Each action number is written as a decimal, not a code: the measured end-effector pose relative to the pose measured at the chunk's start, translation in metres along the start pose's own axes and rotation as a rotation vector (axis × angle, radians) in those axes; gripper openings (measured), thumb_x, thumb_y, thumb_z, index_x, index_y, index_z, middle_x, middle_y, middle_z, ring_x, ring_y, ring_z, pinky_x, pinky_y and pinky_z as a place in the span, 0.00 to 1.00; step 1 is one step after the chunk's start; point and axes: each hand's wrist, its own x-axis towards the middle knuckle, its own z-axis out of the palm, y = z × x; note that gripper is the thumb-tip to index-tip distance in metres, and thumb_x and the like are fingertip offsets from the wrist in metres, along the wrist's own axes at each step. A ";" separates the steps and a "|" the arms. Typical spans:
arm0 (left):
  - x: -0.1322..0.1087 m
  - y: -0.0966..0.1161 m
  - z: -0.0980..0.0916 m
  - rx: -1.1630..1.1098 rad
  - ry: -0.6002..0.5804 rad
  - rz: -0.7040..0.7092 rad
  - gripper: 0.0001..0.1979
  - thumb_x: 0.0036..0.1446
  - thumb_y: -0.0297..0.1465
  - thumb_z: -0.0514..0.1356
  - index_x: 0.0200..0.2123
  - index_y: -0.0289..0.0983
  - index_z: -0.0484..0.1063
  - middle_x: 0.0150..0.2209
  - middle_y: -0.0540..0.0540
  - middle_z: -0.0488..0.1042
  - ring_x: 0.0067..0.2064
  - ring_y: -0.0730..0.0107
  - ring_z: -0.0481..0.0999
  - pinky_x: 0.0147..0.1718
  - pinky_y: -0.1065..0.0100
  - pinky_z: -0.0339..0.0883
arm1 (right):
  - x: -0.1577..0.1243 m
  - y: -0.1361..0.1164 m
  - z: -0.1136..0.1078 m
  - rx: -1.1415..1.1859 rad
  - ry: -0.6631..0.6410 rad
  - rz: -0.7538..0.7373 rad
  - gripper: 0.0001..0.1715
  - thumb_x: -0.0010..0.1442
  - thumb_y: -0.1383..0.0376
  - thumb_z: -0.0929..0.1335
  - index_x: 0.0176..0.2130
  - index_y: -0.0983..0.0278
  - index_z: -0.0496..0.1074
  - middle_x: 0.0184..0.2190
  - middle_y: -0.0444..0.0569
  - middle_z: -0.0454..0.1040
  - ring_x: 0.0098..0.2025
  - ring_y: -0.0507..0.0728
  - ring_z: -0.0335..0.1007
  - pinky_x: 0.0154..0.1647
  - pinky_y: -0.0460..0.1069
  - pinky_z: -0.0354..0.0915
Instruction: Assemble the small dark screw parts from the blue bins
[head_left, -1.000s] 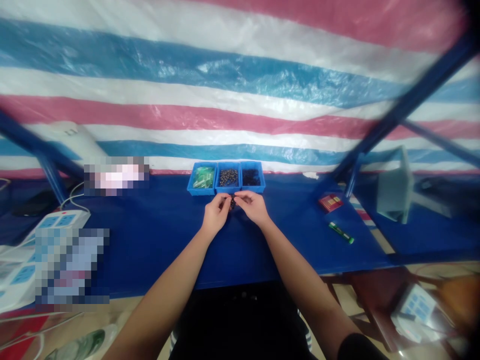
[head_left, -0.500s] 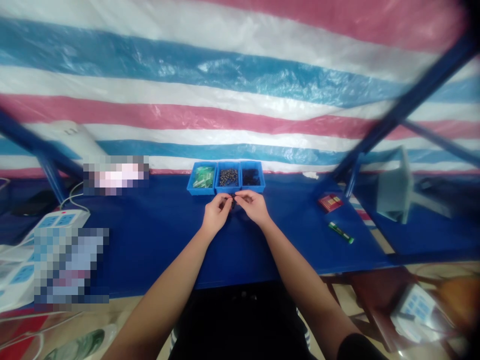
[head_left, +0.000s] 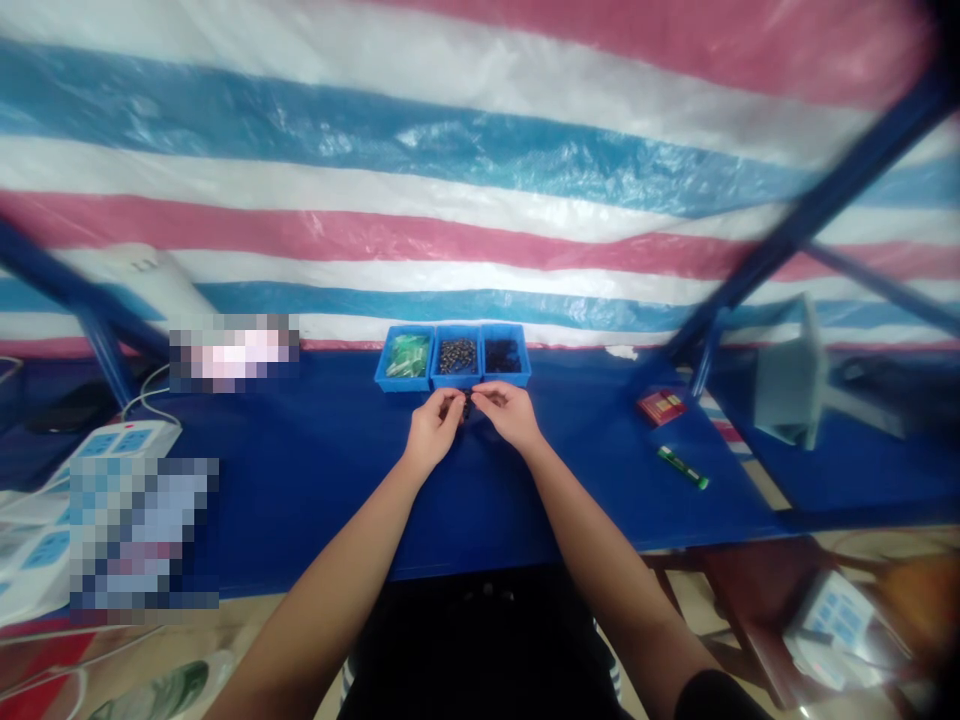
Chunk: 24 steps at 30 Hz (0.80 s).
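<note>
My left hand [head_left: 435, 428] and my right hand [head_left: 510, 410] meet fingertip to fingertip just in front of three small blue bins. Pinched between them is a small dark part [head_left: 467, 404], too small to make out in detail; both hands have their fingers closed on it. The left bin [head_left: 405, 384] holds green and clear plastic pieces [head_left: 409, 353]. In the middle bin [head_left: 456, 380] lie several small brass-and-black metal pieces [head_left: 457, 353]. Small black pieces [head_left: 502, 354] fill the right bin [head_left: 523, 375].
On the blue table [head_left: 315, 500], a red box [head_left: 661, 406] and a green tube-like packet [head_left: 682, 467] lie to the right. White power strips [head_left: 124, 440] with cables run along the left. A striped plastic sheet [head_left: 480, 170] hangs behind, flanked by slanted blue posts [head_left: 780, 215].
Both hands stay at nearly the same place with slight finger movement around the small dark part. The view has shifted a little; the bins have not moved.
</note>
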 end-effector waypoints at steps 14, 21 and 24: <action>0.000 0.001 -0.001 0.018 -0.008 0.016 0.14 0.62 0.42 0.55 0.35 0.39 0.73 0.26 0.52 0.74 0.28 0.71 0.75 0.33 0.71 0.67 | -0.003 -0.005 0.003 0.002 -0.003 -0.033 0.15 0.53 0.57 0.72 0.38 0.63 0.78 0.34 0.49 0.80 0.35 0.56 0.76 0.40 0.51 0.72; 0.000 -0.002 0.000 -0.014 0.004 0.023 0.14 0.59 0.41 0.59 0.43 0.40 0.73 0.26 0.52 0.75 0.28 0.72 0.74 0.34 0.70 0.69 | -0.005 -0.005 0.003 -0.063 -0.009 -0.050 0.13 0.55 0.57 0.70 0.37 0.62 0.78 0.34 0.49 0.79 0.35 0.56 0.75 0.39 0.49 0.71; 0.000 -0.003 0.001 -0.020 -0.013 0.054 0.15 0.59 0.41 0.59 0.45 0.40 0.74 0.26 0.52 0.74 0.27 0.73 0.72 0.34 0.71 0.69 | -0.005 -0.005 0.003 -0.091 -0.004 -0.040 0.13 0.55 0.55 0.70 0.36 0.62 0.77 0.32 0.47 0.79 0.33 0.55 0.75 0.37 0.49 0.70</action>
